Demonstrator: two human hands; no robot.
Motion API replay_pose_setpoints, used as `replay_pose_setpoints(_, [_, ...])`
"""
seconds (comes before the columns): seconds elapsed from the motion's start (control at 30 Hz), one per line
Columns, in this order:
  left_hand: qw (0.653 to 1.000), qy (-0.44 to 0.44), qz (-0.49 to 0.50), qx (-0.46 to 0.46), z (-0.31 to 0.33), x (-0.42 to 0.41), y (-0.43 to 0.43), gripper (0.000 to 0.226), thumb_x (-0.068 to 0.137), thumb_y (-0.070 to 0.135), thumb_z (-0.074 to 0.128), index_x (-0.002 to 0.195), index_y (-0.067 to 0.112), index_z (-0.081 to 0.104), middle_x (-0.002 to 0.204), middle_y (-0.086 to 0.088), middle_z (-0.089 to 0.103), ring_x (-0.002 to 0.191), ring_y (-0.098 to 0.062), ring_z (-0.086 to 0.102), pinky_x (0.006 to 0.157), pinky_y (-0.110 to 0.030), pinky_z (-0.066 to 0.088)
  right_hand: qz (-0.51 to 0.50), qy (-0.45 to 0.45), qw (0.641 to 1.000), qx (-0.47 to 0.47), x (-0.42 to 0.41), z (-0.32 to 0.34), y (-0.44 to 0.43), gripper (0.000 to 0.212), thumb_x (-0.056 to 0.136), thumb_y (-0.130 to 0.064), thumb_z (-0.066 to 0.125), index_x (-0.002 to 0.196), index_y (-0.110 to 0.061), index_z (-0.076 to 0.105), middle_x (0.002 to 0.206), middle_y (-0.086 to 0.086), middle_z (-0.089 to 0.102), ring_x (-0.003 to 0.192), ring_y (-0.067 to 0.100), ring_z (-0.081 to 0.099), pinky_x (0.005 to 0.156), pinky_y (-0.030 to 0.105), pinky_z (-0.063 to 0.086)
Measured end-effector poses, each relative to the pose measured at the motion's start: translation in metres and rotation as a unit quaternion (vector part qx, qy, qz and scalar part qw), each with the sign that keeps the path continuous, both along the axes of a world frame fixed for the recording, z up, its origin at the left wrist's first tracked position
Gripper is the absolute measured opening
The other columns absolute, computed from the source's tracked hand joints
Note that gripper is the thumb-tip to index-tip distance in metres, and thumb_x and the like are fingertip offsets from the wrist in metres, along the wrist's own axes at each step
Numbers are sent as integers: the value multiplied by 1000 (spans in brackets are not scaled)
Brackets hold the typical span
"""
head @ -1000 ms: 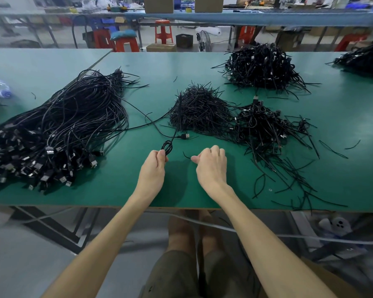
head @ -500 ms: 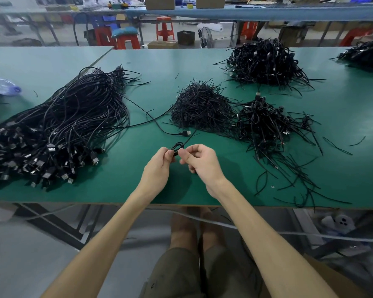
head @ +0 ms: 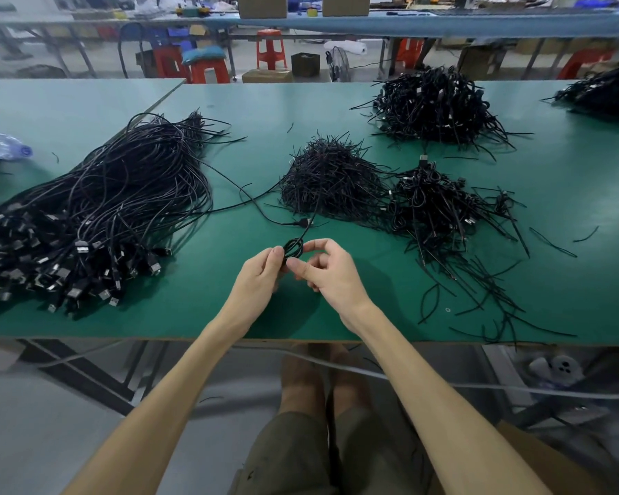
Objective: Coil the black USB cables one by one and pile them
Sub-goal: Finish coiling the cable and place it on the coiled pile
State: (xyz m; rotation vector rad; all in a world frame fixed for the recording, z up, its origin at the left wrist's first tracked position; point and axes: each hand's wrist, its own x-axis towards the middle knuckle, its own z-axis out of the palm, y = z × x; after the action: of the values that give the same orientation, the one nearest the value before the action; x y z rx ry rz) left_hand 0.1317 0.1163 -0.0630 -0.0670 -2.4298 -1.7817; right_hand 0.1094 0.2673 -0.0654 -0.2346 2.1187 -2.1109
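Observation:
My left hand pinches a small coil of black USB cable just above the green table. My right hand is at the coil too, thumb and forefinger curled round its right side. The cable's free end runs up from the coil toward a plug lying on the table. A big bundle of uncoiled black cables lies to the left. A pile of coiled cables sits to the right.
A heap of short black ties lies straight ahead, with loose ties scattered at the right front. Two more cable piles sit at the back and far right. A plastic bottle lies at the left edge.
My right hand came off the table and over to the coil in my left hand. Both hands have lifted slightly and drawn together, and the coil has grown a little rounder.

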Motion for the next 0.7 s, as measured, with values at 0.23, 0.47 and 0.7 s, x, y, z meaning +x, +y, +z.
replay_pose_setpoints(0.23, [984, -114, -128, 48, 11, 1, -22, 35, 109, 34, 40, 86, 14, 56, 61, 9, 28, 52, -10, 19, 42, -16, 18, 149, 7, 989, -18, 2, 8, 8, 43, 85, -21, 82, 125, -23, 67, 81, 11, 57, 66, 11, 54, 63, 20, 47])
replay_pose_setpoints(0.47, [993, -97, -39, 50, 10, 3, -13, 42, 106, 23, 40, 64, 20, 47, 56, 8, 29, 49, -12, 20, 41, -20, 18, 48, 92, 985, 134, 8, 0, -2, 29, 86, -42, 78, 100, -18, 70, 95, 7, 71, 87, 19, 64, 82, 34, 52])
replay_pose_setpoints(0.7, [1000, -18, 20, -12, 7, 9, -8, 33, 93, 28, 42, 64, 11, 44, 57, -5, 34, 50, -16, 28, 46, -28, 21, 27, 186, 964, 190, 14, 0, -5, 9, 95, -13, 68, 102, -7, 69, 96, 5, 63, 86, 19, 61, 81, 29, 50])
